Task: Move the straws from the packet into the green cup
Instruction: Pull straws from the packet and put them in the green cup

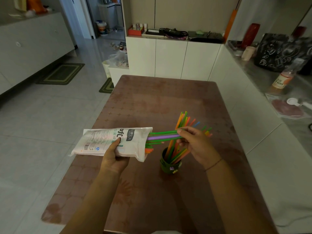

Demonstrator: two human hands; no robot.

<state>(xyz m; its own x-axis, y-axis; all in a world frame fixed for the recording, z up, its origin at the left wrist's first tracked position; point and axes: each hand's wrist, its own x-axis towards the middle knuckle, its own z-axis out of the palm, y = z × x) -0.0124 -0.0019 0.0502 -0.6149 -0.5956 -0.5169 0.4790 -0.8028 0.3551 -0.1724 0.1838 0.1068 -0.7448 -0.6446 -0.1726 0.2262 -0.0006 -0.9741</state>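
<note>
A white printed straw packet (108,141) lies level above the table's left side, gripped from below by my left hand (114,157). Its open end points right, and several green and purple straws (162,136) stick out of it. My right hand (195,142) pinches the far ends of those straws, just above the green cup (169,166). The cup stands upright on the table and holds several orange, green and blue straws (181,120) that fan out upward.
The brown patterned table (152,102) stretches away from me. A white counter on the right carries a bottle (281,81), a black bag (276,51) and a red vase. White cabinets stand behind the table; tiled floor with mats lies to the left.
</note>
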